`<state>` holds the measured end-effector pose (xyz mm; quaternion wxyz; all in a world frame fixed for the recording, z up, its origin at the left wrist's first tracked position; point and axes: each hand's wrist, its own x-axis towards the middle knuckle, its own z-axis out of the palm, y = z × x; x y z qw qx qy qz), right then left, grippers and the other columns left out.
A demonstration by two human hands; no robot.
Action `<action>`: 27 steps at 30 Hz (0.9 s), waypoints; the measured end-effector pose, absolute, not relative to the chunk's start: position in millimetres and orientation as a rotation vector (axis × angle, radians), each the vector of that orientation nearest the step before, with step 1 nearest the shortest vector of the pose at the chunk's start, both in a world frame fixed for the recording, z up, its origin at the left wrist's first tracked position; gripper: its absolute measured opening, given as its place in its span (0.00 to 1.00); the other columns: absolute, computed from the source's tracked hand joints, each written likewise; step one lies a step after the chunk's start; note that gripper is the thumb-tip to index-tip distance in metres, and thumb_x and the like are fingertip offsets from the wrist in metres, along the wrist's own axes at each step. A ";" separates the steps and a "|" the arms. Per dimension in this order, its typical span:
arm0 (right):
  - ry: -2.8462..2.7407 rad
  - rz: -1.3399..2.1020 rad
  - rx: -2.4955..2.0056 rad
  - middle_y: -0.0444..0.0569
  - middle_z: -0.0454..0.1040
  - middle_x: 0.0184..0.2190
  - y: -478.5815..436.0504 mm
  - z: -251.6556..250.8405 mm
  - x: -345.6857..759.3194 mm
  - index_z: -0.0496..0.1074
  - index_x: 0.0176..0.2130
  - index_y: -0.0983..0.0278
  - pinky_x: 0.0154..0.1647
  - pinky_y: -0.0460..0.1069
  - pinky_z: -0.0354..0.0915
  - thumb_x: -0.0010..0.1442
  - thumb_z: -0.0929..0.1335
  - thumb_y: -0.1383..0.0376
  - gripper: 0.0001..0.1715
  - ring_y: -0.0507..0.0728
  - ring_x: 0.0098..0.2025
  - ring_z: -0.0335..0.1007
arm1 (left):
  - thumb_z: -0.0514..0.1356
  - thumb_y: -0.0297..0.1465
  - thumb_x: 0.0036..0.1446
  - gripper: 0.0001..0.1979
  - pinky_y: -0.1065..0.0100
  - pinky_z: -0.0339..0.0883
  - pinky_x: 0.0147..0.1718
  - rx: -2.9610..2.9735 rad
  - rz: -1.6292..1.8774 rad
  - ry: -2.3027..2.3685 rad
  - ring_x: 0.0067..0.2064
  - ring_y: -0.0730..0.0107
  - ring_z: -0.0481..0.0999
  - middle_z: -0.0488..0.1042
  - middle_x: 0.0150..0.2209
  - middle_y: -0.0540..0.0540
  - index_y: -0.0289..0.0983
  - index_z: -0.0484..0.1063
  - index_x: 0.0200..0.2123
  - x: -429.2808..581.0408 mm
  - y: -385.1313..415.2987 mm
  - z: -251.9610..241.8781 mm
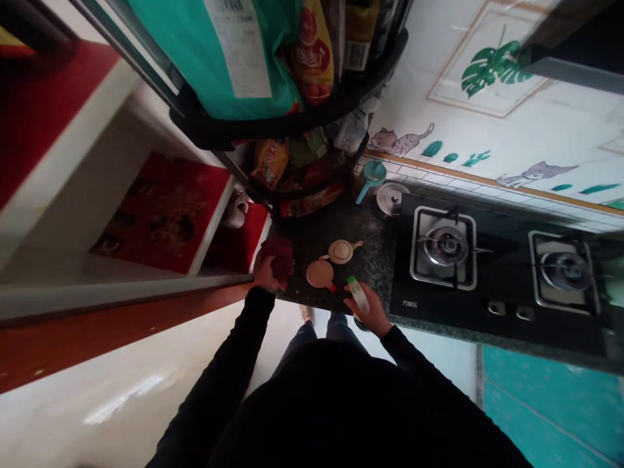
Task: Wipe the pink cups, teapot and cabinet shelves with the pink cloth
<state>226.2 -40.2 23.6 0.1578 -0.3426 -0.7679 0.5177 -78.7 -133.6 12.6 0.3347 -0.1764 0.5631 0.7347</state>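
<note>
A dark red cloth (279, 259) is in my left hand (264, 272), whose fingers are closed on it at the left end of the dark counter. My right hand (373, 312) grips a whitish bottle with a green top (358, 294) near the counter's front edge. Between my hands lies a round pinkish-brown lid or dish (320, 274) with a red tip beside it. Just behind it rests a smaller beige round piece with a short handle (340, 251). Neither hand touches these two round pieces.
A black gas stove (446, 299) fills the counter's right side. Behind stand a teal-handled cup (373, 173) and a metal lid (390, 198). A black rack (292, 123) with food packets overhangs the back left. Red-lined shelves (166, 214) stand at the left.
</note>
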 end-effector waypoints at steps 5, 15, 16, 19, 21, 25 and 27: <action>-2.273 1.448 -0.987 0.55 0.79 0.47 -52.6 29.5 220.9 0.75 0.51 0.59 0.53 0.59 0.72 0.63 0.72 0.57 0.18 0.63 0.49 0.76 | 0.67 0.24 0.49 0.28 0.52 0.65 0.62 0.458 1.429 2.219 0.63 0.51 0.70 0.73 0.59 0.38 0.37 0.71 0.55 -81.0 -128.0 17.2; -2.030 1.402 -1.276 0.54 0.78 0.48 -90.2 34.0 237.4 0.75 0.51 0.61 0.54 0.57 0.73 0.64 0.71 0.55 0.19 0.62 0.50 0.77 | 0.73 0.45 0.47 0.27 0.65 0.69 0.37 0.037 1.018 1.744 0.36 0.67 0.73 0.71 0.34 0.49 0.38 0.74 0.46 80.2 -164.8 -40.6; -2.007 1.399 -1.286 0.55 0.78 0.48 -94.1 34.0 239.5 0.75 0.52 0.61 0.54 0.57 0.73 0.64 0.72 0.55 0.20 0.62 0.49 0.77 | 0.72 0.46 0.48 0.27 0.68 0.67 0.34 -0.001 1.045 1.641 0.33 0.70 0.72 0.71 0.33 0.50 0.39 0.74 0.48 86.8 -160.3 -44.2; -1.944 1.391 -1.326 0.55 0.78 0.49 -103.9 34.0 245.0 0.75 0.52 0.61 0.52 0.57 0.74 0.64 0.72 0.54 0.20 0.62 0.48 0.78 | 0.68 0.46 0.53 0.23 0.70 0.67 0.32 0.054 1.104 1.570 0.35 0.71 0.72 0.73 0.38 0.48 0.40 0.75 0.49 92.9 -147.9 -49.3; -1.915 1.371 -1.368 0.55 0.78 0.49 -108.2 33.8 248.4 0.75 0.53 0.61 0.51 0.57 0.74 0.64 0.71 0.54 0.21 0.63 0.49 0.77 | 0.63 0.45 0.59 0.16 0.68 0.69 0.34 0.146 1.082 1.600 0.39 0.67 0.73 0.73 0.40 0.45 0.39 0.76 0.42 91.6 -146.8 -50.2; -1.898 1.274 -1.386 0.56 0.77 0.52 -113.6 32.9 256.9 0.74 0.54 0.60 0.56 0.59 0.72 0.65 0.71 0.54 0.21 0.64 0.53 0.76 | 0.61 0.38 0.61 0.13 0.67 0.66 0.32 0.330 0.973 1.557 0.35 0.65 0.72 0.72 0.32 0.44 0.38 0.74 0.28 86.3 -155.4 -51.8; -1.891 1.249 -1.380 0.56 0.76 0.52 -117.0 32.4 261.5 0.75 0.53 0.60 0.57 0.59 0.72 0.65 0.71 0.54 0.20 0.64 0.53 0.75 | 0.64 0.34 0.59 0.12 0.67 0.65 0.32 0.419 0.929 1.497 0.32 0.66 0.71 0.72 0.29 0.45 0.38 0.73 0.24 81.4 -152.6 -53.6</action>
